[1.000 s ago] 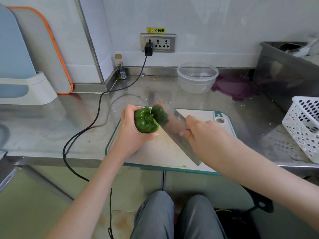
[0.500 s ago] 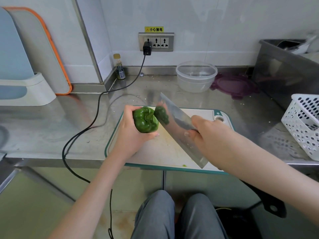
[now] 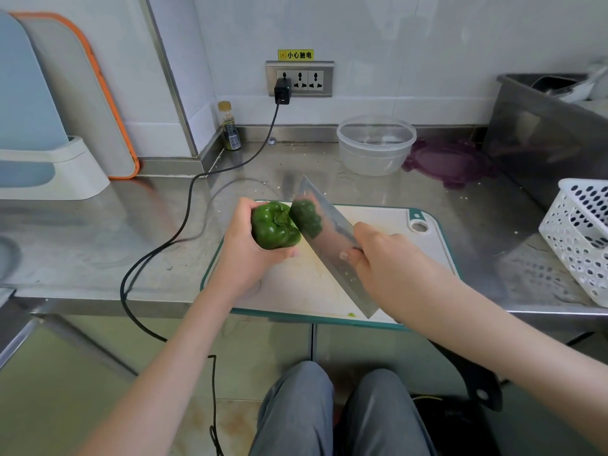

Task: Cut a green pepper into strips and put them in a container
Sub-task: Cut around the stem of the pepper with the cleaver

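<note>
Head view: green pepper sits in the left hand, fingers curled round it, above the left end of the cutting board; stem end faces up toward the camera, long axis near upright. Right hand grips the cleaver, whose blade runs diagonally and touches the pepper's right side. Bare board lies right of the blade. Clear container stands well behind. Cleaver handle is hidden in the hand.
</note>
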Demonstrator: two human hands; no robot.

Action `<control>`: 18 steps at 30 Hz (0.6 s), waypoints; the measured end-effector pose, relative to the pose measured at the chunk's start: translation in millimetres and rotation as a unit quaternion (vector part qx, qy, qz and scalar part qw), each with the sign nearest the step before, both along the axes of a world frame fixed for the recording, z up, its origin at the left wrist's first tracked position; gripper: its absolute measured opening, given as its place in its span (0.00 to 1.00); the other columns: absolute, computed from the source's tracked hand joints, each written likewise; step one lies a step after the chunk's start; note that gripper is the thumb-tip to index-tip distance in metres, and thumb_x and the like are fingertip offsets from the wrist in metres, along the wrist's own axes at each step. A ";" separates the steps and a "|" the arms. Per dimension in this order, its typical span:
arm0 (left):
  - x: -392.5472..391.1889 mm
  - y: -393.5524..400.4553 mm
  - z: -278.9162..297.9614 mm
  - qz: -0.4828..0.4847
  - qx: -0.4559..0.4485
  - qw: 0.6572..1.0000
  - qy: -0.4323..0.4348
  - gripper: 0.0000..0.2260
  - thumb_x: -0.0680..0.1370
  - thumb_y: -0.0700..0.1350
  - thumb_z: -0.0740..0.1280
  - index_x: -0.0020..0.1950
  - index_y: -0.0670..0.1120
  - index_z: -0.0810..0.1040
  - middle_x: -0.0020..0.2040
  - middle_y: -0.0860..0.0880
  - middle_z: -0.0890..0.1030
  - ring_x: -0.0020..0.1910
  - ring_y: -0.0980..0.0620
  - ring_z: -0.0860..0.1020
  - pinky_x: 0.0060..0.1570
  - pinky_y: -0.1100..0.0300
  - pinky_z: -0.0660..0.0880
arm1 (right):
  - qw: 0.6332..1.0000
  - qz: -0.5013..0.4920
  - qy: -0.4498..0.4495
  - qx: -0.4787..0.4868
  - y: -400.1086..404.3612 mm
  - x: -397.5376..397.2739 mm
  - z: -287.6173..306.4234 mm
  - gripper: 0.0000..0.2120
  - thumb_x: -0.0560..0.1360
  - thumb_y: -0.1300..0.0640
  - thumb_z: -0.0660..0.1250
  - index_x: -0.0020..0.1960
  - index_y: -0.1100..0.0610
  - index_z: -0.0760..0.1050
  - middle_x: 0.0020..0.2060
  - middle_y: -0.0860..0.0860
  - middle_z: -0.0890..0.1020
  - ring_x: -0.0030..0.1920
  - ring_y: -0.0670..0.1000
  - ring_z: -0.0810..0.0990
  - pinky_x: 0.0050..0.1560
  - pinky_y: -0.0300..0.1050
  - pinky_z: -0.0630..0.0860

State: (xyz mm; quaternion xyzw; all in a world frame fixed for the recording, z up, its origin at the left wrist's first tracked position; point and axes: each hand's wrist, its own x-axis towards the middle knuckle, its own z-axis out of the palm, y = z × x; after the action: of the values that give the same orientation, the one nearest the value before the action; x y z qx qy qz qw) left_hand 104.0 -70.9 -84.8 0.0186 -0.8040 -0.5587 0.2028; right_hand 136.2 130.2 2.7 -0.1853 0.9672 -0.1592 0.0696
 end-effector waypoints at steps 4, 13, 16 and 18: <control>0.5 -1.0 -0.7 -0.011 -0.023 1.000 -0.004 0.30 0.58 0.38 0.81 0.44 0.58 0.65 0.50 0.58 0.76 0.46 0.65 0.75 0.42 0.68 0.72 | 1.000 0.012 -0.006 0.004 -3.4 -7.2 2.4 0.17 0.82 0.51 0.51 0.35 0.50 0.54 0.32 0.48 0.67 0.26 0.46 0.64 0.22 0.39 0.59; 2.3 1.1 1.8 -0.014 -0.006 1.000 0.002 0.31 0.59 0.33 0.79 0.46 0.55 0.63 0.50 0.58 0.75 0.43 0.72 0.74 0.39 0.75 0.70 | 1.000 0.030 -0.008 0.001 -5.9 -16.9 8.1 0.16 0.82 0.51 0.51 0.36 0.52 0.56 0.32 0.50 0.69 0.24 0.48 0.67 0.18 0.39 0.65; 2.4 0.4 1.6 -0.015 -0.006 1.000 0.005 0.31 0.59 0.30 0.78 0.46 0.54 0.63 0.51 0.58 0.74 0.42 0.73 0.74 0.39 0.76 0.70 | 0.999 0.019 -0.025 -0.020 -6.8 -17.3 10.1 0.16 0.82 0.51 0.51 0.36 0.52 0.57 0.31 0.52 0.71 0.20 0.49 0.70 0.14 0.34 0.65; 0.6 -2.0 1.0 -0.016 -0.004 1.000 -0.001 0.31 0.59 0.31 0.79 0.46 0.54 0.63 0.50 0.57 0.74 0.41 0.72 0.74 0.38 0.75 0.70 | 0.999 0.019 -0.027 -0.035 -9.5 -18.2 8.0 0.16 0.82 0.51 0.51 0.36 0.52 0.57 0.31 0.52 0.71 0.19 0.49 0.70 0.14 0.34 0.65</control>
State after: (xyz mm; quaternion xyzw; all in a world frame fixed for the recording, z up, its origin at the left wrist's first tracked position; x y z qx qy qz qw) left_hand 104.6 -72.9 -83.8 0.0053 -0.8069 -0.5583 0.1927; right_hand 118.1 120.7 10.7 -0.2017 0.9552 -0.1961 0.0924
